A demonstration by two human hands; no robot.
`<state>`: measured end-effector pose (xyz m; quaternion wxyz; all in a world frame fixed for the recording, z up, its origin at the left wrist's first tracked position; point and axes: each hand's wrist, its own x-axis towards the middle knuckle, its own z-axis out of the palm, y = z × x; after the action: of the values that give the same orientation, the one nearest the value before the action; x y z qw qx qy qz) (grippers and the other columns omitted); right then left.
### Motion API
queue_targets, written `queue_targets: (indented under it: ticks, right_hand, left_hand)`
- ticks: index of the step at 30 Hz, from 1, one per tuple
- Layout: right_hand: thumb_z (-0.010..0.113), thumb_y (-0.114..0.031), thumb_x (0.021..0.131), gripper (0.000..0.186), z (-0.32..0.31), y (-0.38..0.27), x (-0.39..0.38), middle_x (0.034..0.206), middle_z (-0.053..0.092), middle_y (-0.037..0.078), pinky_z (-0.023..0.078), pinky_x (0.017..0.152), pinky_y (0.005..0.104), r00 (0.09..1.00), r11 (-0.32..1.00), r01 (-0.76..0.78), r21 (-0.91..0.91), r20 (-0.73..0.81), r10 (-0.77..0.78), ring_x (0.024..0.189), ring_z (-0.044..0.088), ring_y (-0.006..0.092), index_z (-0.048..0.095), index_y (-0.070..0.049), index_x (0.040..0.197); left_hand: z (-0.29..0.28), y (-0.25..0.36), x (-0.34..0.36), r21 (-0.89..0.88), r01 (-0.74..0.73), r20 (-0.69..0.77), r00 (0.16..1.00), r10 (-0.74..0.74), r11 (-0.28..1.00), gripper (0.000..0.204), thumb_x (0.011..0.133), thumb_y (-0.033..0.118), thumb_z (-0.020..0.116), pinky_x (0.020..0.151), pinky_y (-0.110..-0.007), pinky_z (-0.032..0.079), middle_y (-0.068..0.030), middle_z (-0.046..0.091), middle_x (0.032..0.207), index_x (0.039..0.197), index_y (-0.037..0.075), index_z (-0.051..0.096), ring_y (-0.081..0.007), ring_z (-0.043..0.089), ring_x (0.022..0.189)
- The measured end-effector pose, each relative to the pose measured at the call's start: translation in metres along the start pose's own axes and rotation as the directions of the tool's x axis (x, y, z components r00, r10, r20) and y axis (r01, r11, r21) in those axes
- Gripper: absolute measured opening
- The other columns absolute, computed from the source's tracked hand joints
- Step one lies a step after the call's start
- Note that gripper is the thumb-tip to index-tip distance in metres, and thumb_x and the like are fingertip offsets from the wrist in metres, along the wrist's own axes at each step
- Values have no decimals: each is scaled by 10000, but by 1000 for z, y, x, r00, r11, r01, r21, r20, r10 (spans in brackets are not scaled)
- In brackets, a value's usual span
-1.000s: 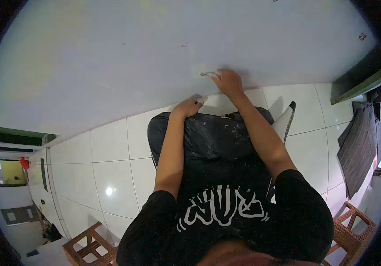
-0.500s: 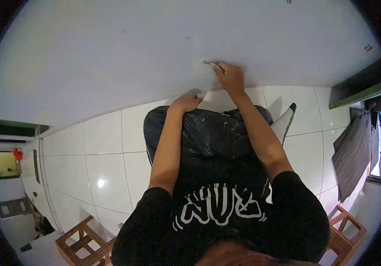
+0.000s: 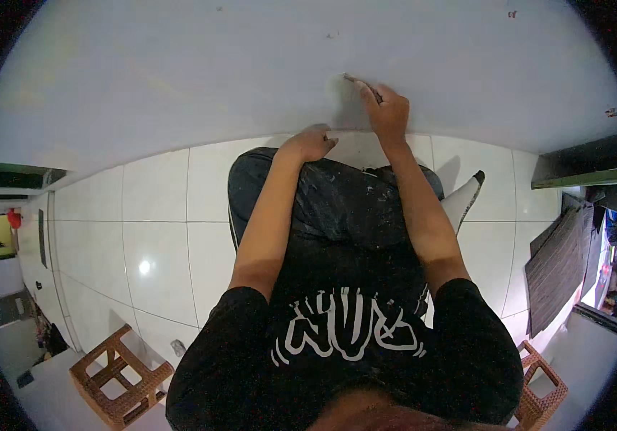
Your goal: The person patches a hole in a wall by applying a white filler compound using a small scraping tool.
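– Along the far wall (image 3: 179,79), what's each hand doing?

– Right hand (image 3: 389,115) is clamped on a thin tool (image 3: 352,78), thumb and fingers pinched round it. Tool angles far-left, tip at the wall, looks like contact. Left hand (image 3: 310,146) is lower, just near of the wall's foot, over the trousers (image 3: 351,201). Fingers look curled; can't tell if they're gripping anything

– How far along?

– My read: mid-job on one spot, the one at the tool tip. Whether that spot is done, can't tell, it's too small and partly in the hand's shadow

– Anything done elsewhere?

– Nothing I'd sign off. Most of the wall reads smooth and pale, but I can't say what was worked and what was always like that

– What's left?

– Blemishes showing: a small scuff (image 3: 332,35) farther up from the tool, a dark speck (image 3: 219,8) far left, a reddish mark (image 3: 512,14) far right and a dark chip (image 3: 611,113) at the right edge. No hand on any of them. Can't tell if they count

– Any mess?

– Pale smudges on the trousers. Floor tiles (image 3: 154,244) to the left look fairly clean
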<state>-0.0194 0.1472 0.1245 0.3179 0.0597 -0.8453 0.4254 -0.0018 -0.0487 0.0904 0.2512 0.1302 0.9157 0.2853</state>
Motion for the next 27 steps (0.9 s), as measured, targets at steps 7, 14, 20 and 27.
queue_targets:
  ticks: [7,14,20,27]
  right_hand:
    - [699,-471,879,604,6,11,-1,475,355,88,324,453,356,998,989,32,-144,51,-25,469,311,155,498,14,578]
    - [696,-472,886,610,10,11,-2,474,341,78,315,454,355,1000,997,-8,-72,14,9,467,302,152,513,17,570]
    - [613,-510,922,615,23,8,-15,487,402,117,348,484,405,994,996,-89,-27,66,90,452,392,223,575,14,602]
    - [543,-523,950,654,37,18,-29,529,475,206,411,540,467,932,952,-305,15,209,296,481,487,353,547,35,609]
  left_hand:
    - [-5,5,2,56,18,112,993,-24,998,636,978,508,471,1023,-463,430,-211,612,1274,1435,69,422,-377,584,1178]
    - [-7,17,-2,106,52,109,992,-63,993,619,967,524,480,998,-466,444,-218,667,1151,1362,49,507,-380,621,1106]
    - [3,0,7,-20,-3,39,999,4,1000,555,948,435,547,974,-464,450,-270,601,1233,1166,-73,601,-404,586,1139]
    - [12,-2,20,56,-28,74,997,24,998,544,982,461,478,915,-425,490,-218,690,1094,1430,153,461,-288,693,937]
